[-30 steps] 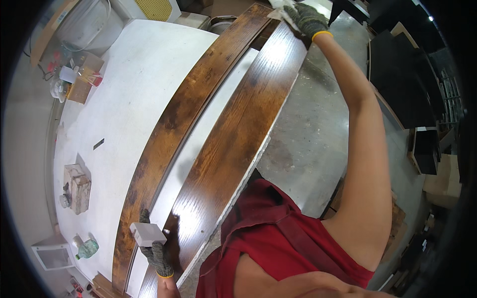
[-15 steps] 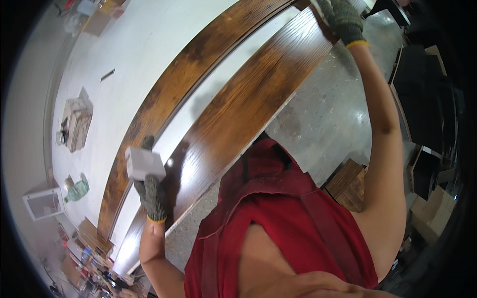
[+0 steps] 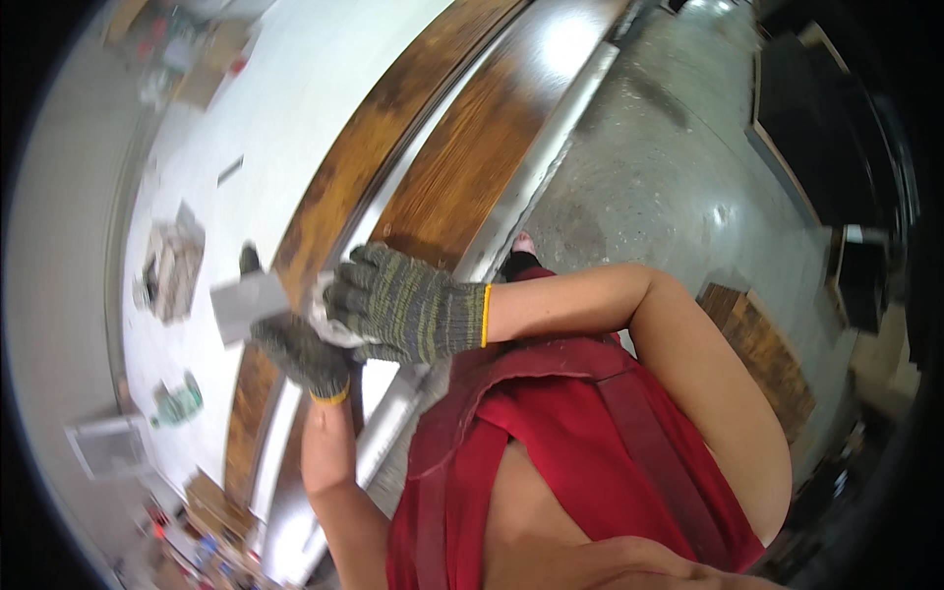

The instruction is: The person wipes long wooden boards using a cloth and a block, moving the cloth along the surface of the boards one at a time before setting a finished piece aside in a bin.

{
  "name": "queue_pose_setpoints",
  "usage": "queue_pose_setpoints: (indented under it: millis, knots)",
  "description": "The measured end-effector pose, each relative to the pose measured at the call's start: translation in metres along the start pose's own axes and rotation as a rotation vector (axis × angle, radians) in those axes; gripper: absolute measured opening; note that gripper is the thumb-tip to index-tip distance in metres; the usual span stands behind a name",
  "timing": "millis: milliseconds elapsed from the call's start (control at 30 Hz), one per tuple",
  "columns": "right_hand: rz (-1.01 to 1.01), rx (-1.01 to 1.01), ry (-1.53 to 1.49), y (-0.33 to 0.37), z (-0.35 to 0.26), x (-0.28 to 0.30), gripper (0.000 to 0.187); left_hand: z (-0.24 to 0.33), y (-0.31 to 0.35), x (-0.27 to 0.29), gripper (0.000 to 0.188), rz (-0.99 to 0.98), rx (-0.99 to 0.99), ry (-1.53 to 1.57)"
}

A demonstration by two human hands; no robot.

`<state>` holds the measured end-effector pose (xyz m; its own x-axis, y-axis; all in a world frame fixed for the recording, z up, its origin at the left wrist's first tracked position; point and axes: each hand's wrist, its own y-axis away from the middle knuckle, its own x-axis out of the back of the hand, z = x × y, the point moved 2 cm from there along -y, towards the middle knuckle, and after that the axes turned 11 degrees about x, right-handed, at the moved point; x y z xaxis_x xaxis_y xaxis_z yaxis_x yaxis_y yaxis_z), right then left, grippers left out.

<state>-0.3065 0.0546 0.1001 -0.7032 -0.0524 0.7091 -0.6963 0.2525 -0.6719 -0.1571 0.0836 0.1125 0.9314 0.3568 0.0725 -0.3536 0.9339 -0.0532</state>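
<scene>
My left hand (image 3: 299,354), in a dark green knit glove with a yellow cuff, grips a pale grey rectangular block (image 3: 248,307) between thumb and fingers. Right beside it, my right hand (image 3: 398,303) in a matching glove has its fingers curled over a crumpled whitish cloth (image 3: 323,313). Both hands are above two long brown wood-grain boards. The nearer board (image 3: 462,167) is glossy and lies along the table's edge; the farther board (image 3: 344,172) runs beside it with a narrow gap between. Part of the nearer board is hidden behind my hands.
On the white table (image 3: 285,88) stand a stained box-like block (image 3: 177,270), a green-tinted clear bottle (image 3: 179,401) and a thin dark strip (image 3: 230,171). A cardboard box (image 3: 211,64) sits at the far left. Dark panels (image 3: 816,128) and stacked brown boards (image 3: 757,344) stand on the floor at the right.
My right hand has come from the far end of the nearer board back to my left hand. That board now lies closer to the farther one. My left hand still holds the block, now tilted.
</scene>
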Motion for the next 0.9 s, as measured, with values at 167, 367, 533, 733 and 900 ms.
queue_pose_setpoints:
  millis: [167,367,533,733,900]
  knots:
    - [0.162,-0.077,0.106,0.06,0.077,0.039,0.058,-0.021,-0.003,0.017,0.062,-0.059,-0.068,-0.306]
    - [0.062,-0.607,0.377,0.138,0.267,0.176,0.039,-0.019,0.003,0.01,0.049,-0.237,0.154,-0.358]
    - [0.147,-0.986,0.717,0.19,0.401,0.266,0.042,-0.018,0.008,0.016,0.056,-0.199,0.151,-0.469]
    - [0.374,-1.012,0.995,0.268,0.542,0.317,0.051,0.003,0.005,-0.003,0.033,-0.147,0.23,-0.63]
    - [0.086,-1.129,1.128,0.268,0.544,0.37,0.045,-0.009,0.013,0.014,0.029,-0.072,0.215,-0.479]
